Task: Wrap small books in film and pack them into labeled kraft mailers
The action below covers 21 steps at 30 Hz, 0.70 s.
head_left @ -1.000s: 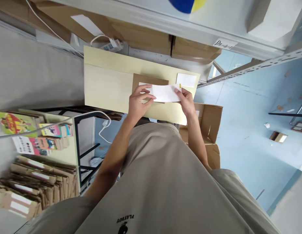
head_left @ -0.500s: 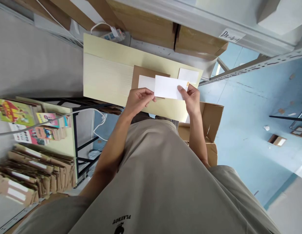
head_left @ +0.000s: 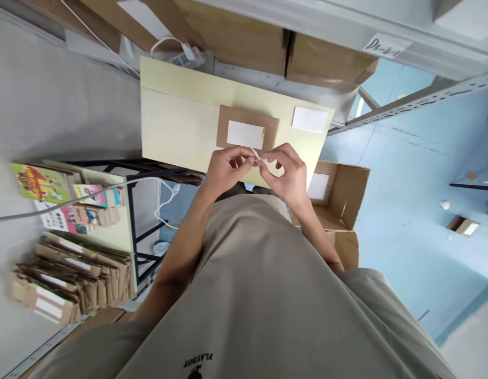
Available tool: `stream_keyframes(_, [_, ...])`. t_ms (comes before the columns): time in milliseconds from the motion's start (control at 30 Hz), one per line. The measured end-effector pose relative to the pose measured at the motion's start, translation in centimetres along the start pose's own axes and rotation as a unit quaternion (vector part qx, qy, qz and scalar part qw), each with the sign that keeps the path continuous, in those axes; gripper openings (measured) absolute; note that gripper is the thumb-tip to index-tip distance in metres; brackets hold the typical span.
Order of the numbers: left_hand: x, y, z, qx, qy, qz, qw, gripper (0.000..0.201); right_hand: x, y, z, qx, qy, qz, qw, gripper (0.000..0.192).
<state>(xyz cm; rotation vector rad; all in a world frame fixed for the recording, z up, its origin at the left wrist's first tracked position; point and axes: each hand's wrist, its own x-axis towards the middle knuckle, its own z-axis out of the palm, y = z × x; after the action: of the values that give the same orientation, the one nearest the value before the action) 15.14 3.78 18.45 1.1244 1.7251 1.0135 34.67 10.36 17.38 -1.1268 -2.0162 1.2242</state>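
Observation:
A narrow white strip of paper [head_left: 255, 153] is pinched between the fingertips of both my hands. My left hand [head_left: 228, 167] holds one end with thumb and fingers together. My right hand [head_left: 286, 171] grips the other end, its fingers bent. Whether the strip is folded, rolled or seen edge-on, I cannot tell. Just beyond the fingers lies a flat brown cardboard package [head_left: 224, 129] on the pale yellow table [head_left: 176, 126]. On it is a white label [head_left: 246, 133] with a small orange mark at its upper right corner.
Another white paper [head_left: 309, 119] lies at the table's right end. An open cardboard box [head_left: 348, 197] stands below on the right. Folded cardboard [head_left: 82, 279] and books [head_left: 42, 184] are on the left. Large boxes [head_left: 244, 42] and a metal shelf [head_left: 417, 95] border the far side.
The flat white sheet held out in my right hand is no longer spread over the package. My right hand has moved left to meet my left hand, and the package's label shows fully.

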Motion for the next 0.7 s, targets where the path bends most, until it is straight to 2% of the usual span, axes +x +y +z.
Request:
stream_keyframes(167, [-0.4,-0.3,-0.5,0.052,-0.009,0.007,0.999,0.012,-0.1,0.2,1.6,-0.053,0.002,0.009,0.999,0.021])
stream_keyframes(300, [-0.5,-1.0,-1.4,0.052,-0.005,0.007,0.999,0.010,0.1,0.0,2.3,-0.091,-0.019,0.006,0.996,0.018])
stream_keyframes(500, [-0.4,-2.4,-3.5,0.034,-0.003,-0.011,0.999,0.010,0.7,-1.3,4.7,-0.071,-0.038,0.015,0.997,0.016])
stream_keyframes(600, [0.4,-4.4,-4.9,0.027,0.021,-0.031,0.999,0.010,1.3,-2.4,6.2,-0.044,-0.033,0.033,0.998,0.012])
stream_keyframes(700, [2.4,-8.0,-7.2,0.042,0.067,-0.057,0.995,0.008,1.9,-4.3,7.7,0.004,-0.009,0.047,0.999,0.010])
